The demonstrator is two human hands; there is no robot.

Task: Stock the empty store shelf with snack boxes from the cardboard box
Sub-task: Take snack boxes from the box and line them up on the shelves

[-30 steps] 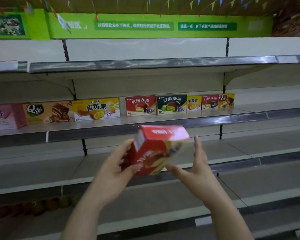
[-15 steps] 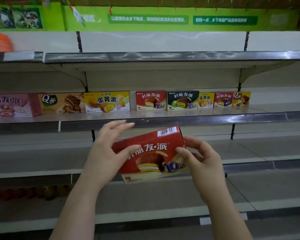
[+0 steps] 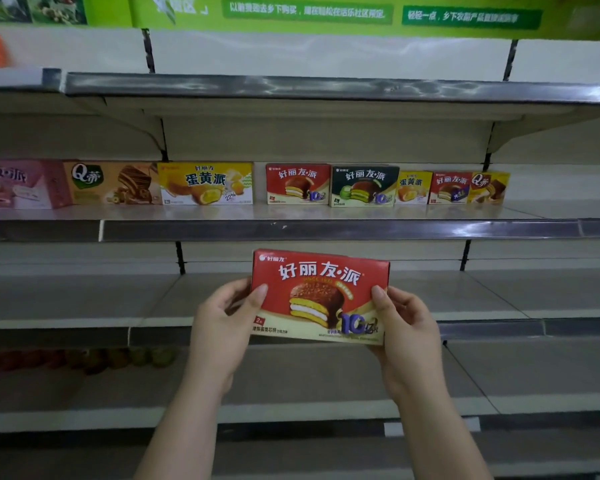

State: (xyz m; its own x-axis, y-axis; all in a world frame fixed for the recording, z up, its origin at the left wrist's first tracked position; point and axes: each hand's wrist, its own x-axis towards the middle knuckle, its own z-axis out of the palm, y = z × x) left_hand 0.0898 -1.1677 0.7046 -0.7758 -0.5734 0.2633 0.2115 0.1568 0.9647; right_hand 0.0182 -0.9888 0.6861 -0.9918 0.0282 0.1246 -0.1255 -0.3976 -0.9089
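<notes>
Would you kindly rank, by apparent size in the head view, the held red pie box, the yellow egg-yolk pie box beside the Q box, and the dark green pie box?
1. Red pie box, held nearest the camera, so unsure.
2. Wide yellow egg-yolk pie box.
3. Dark green pie box.

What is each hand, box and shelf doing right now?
Left hand: grips box's left edge.
Right hand: grips box's right edge.
Red snack box: held upright, front facing the camera.
Stocked shelf: row of boxes standing.
Shelf below: bare where visible.
</notes>
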